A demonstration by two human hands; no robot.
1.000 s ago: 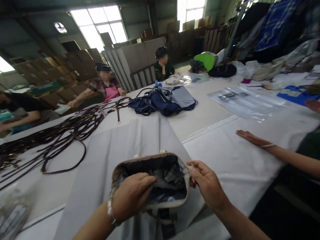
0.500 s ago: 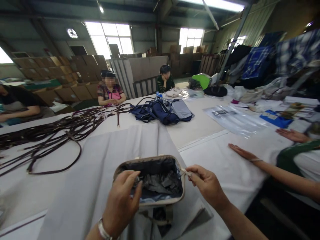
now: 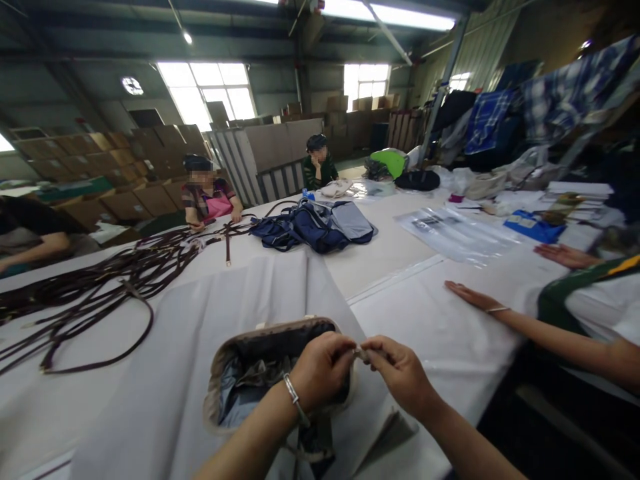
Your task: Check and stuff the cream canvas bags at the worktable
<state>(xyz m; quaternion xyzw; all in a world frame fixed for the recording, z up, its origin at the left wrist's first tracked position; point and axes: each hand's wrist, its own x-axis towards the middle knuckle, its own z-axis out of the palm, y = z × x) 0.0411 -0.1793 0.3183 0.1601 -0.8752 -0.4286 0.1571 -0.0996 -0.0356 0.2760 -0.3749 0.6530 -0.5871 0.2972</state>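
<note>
An open-topped bag [image 3: 214, 390] with a beige rim and a dark grey-blue lining stands in front of me. Crumpled grey material shows inside it. My left hand [image 3: 323, 370] reaches across the opening, covering part of the rim. At the bag's right end its fingertips pinch a small pale tab [image 3: 359, 353]. From the other side my right hand [image 3: 400, 373] pinches the same tab, thumb against forefinger. The two sets of fingertips nearly meet. Whether the tab is a zipper end or a strip of fabric I cannot tell.
Dark brown straps [image 3: 100, 293] lie heaped on the left of the table. Navy bags [image 3: 320, 227] lie further back, with clear plastic sheets [image 3: 450, 230] to their right. A co-worker's hand [image 3: 470, 297] rests flat on the right side. Other people sit across the table.
My left hand has moved right, from over the bag's left part to the tab beside my right hand. The view has shifted slightly, and the bag sits a little further left.
</note>
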